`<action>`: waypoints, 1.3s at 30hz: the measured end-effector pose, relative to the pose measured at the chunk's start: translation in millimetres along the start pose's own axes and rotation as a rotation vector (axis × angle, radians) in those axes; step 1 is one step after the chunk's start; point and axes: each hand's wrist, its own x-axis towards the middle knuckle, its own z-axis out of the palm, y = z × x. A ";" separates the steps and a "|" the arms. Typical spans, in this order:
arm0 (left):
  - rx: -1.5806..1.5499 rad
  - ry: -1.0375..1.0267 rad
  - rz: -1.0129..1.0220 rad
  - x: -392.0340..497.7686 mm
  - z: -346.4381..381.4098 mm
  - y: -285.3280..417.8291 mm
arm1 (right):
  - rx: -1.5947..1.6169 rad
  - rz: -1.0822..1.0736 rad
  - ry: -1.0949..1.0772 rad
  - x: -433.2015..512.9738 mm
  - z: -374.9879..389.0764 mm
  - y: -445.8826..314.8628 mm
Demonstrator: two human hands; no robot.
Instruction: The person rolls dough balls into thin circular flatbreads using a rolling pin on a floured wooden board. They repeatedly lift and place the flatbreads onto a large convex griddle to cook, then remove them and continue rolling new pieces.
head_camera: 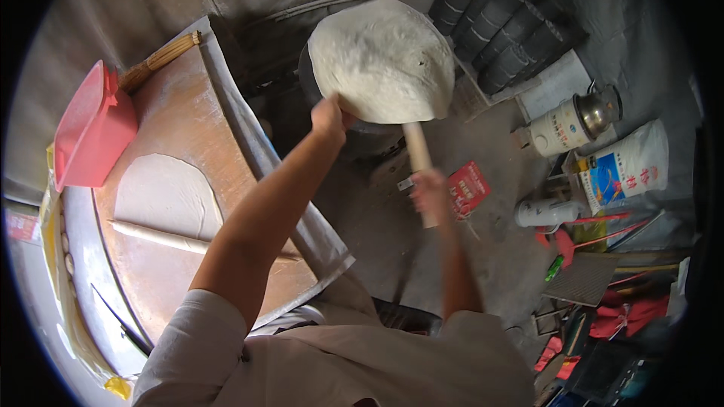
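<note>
A large round sheet of dough [384,62] is spread out in front of me, over a dark round vessel [307,76] whose rim shows at its left. My left hand [330,120] holds the near left edge of this dough; its fingertips are partly hidden. Blurred by motion, my right hand [431,195] grips a pale wooden stick [417,150]. The stick's far end disappears beneath the dough, so its full shape cannot be seen. To the left, another flat sheet of dough [164,192] lies on a wooden board [186,107], with a rolling pin [161,237] across its near part.
A pink plastic container [110,124] and a straw brush [164,62] stand at the board's far left. Dark cylinders [503,22] are stacked at the back right. A metal pot [597,110], a white bucket [565,127] and a printed sack [628,164] line the right side.
</note>
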 end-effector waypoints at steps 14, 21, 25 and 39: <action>0.477 -0.528 -0.219 -206.6 -97.0 47.8 | 0.102 -0.094 0.107 2.8 32.3 13.2; 0.328 -0.485 -0.034 -259.4 -162.0 68.0 | -0.323 -0.068 0.157 69.1 132.0 59.2; 0.328 -0.207 0.172 -303.7 -233.7 86.2 | -0.633 -0.491 0.453 78.3 185.8 78.9; 1.720 0.261 1.003 -352.6 -380.7 126.2 | -0.844 -1.051 0.009 -84.0 232.5 -31.9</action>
